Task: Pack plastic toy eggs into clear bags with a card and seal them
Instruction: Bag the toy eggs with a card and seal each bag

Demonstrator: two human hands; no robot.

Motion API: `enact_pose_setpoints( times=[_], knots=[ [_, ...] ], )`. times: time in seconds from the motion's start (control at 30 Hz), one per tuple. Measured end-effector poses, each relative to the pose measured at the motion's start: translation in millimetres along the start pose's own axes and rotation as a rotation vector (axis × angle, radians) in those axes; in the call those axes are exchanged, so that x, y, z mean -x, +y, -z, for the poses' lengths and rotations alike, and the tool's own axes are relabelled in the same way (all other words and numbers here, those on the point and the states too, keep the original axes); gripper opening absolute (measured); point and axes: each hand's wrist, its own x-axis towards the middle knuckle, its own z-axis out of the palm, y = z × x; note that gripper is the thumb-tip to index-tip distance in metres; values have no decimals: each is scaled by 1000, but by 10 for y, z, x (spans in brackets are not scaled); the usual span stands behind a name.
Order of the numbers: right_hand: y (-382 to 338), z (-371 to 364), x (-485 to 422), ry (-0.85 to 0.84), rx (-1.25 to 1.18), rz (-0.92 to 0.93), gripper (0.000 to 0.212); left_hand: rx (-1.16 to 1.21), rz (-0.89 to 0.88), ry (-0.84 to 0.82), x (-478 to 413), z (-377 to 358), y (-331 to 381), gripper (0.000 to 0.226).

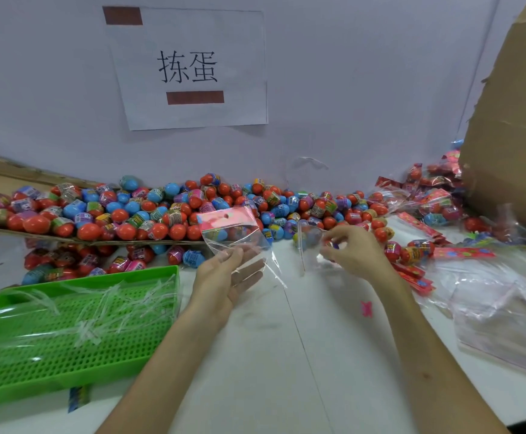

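A clear bag (233,233) with a pink card (224,218) at its top lies across the straight fingers of my left hand (227,277), palm up above the white table. To its right my right hand (352,249) pinches the edge of a second sheet of clear plastic (310,245) between curled fingers; whether a purple egg is inside its grip I cannot tell. A long heap of red, blue and pink toy eggs (149,211) runs along the wall behind both hands.
A green perforated tray (67,327) holding clear plastic strips sits at the left. Packed bags and red cards (424,227) pile at the right, with loose clear bags (499,311) in front. A cardboard box (515,145) stands at far right. A paper sign (189,67) hangs on the wall.
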Motion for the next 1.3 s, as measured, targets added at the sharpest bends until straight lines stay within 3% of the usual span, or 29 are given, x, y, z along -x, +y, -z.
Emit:
enact_pose_setpoints(
  times=[0.07,0.17,0.27,0.4,0.5,0.67,0.87,1.13,1.3],
  knots=[
    [-125,10,5,10,-280,58,16,37,-13,13,-8,10,18,18],
    [-325,-16,94,-127,-674,117,27,94,-25,31,-13,19,44,21],
    [-472,-37,182,-212,-835,213,25,144,-41,54,-18,28,61,22],
    [-531,10,254,-388,-815,260,21,281,-51,74,-20,41,94,21],
    [-547,-34,270,-483,-666,225,23,397,-83,66,-28,48,132,27],
    [-674,-287,322,-301,-691,126,28,416,-132,61,-44,57,151,33],
    [-824,-452,404,-198,-737,126,23,341,-193,51,-30,63,115,32],
    [-834,-588,448,-276,-959,71,15,262,-250,63,14,30,96,26],
    [-862,-623,460,-206,-916,84,16,233,-265,35,41,-5,119,27]
  ],
)
